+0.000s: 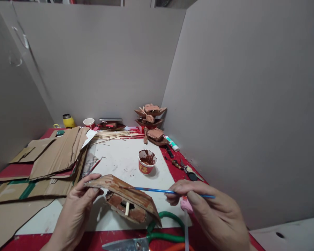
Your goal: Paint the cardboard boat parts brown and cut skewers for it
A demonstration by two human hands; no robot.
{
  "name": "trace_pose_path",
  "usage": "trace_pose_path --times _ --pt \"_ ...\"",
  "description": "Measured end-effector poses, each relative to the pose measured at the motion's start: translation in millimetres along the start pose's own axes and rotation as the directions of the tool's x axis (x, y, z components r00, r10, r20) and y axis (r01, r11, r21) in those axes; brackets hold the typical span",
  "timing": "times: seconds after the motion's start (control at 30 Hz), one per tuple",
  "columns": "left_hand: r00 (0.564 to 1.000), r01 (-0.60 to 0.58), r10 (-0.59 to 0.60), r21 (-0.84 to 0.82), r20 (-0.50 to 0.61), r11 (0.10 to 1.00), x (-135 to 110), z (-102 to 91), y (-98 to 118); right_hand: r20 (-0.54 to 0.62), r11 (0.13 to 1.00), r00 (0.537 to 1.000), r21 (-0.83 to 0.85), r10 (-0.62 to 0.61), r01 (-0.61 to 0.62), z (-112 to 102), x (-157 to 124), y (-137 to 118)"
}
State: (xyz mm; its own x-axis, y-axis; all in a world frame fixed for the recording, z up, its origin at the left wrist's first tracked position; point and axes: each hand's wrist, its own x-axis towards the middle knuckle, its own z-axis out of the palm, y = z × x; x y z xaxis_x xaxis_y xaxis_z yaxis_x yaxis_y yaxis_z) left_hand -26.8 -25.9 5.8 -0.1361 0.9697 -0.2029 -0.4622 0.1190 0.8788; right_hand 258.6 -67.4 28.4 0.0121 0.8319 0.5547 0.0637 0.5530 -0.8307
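Matt cardboard model [125,195] (glossy brown paint), paper cup [147,162]

head cam | looks forward-down | close over table [125,160]

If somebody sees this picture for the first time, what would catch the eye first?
In front, the left hand holds a brown-painted cardboard model and the right hand lays a blue brush on it. Behind them a cup of brown paint stands on the white sheet; more brown models are stacked by the back wall.

Grey partition walls [94,62]; red table [14,171]
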Motion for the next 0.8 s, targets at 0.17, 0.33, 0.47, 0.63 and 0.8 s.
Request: trace_pose_path --times 0.17,0.33,0.47,0.63,0.8 --pt "1.000 0.013 -0.013 0.008 0.012 1.000 -1.1 -0.1 -0.1 0.038 1.000 0.999 -0.008 -0.018 0.019 0.8 -0.3 3.4" --pt "0.995 -0.061 0.055 -0.062 -0.084 0.996 -1.7 3.6 9.1 -0.069 0.998 0.996 -0.014 -0.056 0.055 -3.9 1.5 -4.5" --pt "0.987 -0.105 0.093 -0.086 -0.130 0.991 -1.0 6.9 17.7 -0.186 1.000 0.983 -0.015 -0.005 0.002 -7.1 -0.8 -14.3" --pt "0.975 -0.140 0.118 -0.109 -0.191 0.984 2.6 7.5 21.9 -0.251 0.998 0.967 0.024 -0.046 0.054 -8.4 -5.0 -16.7" --pt "0.977 -0.144 0.122 -0.115 -0.176 0.983 3.9 4.3 19.7 -0.161 0.997 0.984 -0.009 -0.072 0.072 -10.0 -4.0 -11.3"
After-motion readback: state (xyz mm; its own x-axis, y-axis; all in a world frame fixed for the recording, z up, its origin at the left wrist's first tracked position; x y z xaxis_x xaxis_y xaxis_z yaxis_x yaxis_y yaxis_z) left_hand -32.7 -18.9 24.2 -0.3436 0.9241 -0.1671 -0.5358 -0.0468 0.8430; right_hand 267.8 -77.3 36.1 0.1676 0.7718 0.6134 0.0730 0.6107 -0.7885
